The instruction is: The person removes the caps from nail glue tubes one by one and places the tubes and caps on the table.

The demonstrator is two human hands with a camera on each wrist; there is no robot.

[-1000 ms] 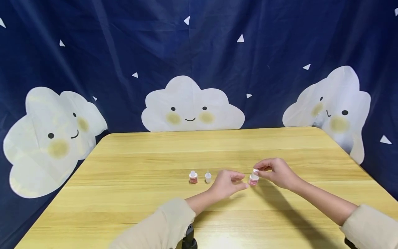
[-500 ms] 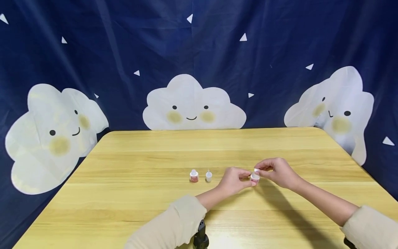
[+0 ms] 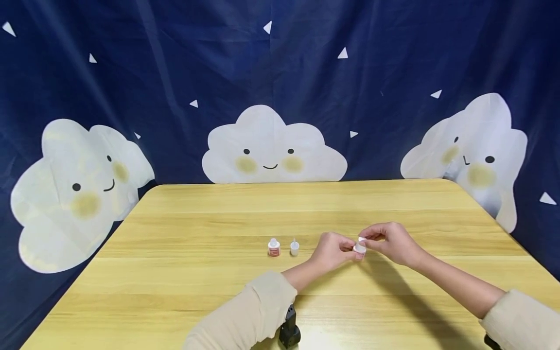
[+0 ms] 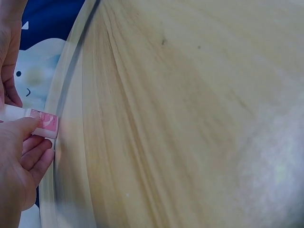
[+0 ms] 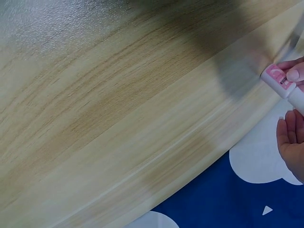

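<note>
No wording can be read; the markings on the pink label of the held bottle and the red label of the other bottle are blurred.

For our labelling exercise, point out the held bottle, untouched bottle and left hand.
Held bottle point(image 4: 47, 123): left wrist view, pink label.
Untouched bottle point(image 3: 274, 251): head view, front label.
Left hand point(image 3: 329, 251): head view, back of hand.

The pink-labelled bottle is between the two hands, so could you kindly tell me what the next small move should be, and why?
Probably a gentle twist of the white cap with the right hand, because that hand pinches the cap while the left hand grips the pink-labelled bottle and could brace it.
</note>
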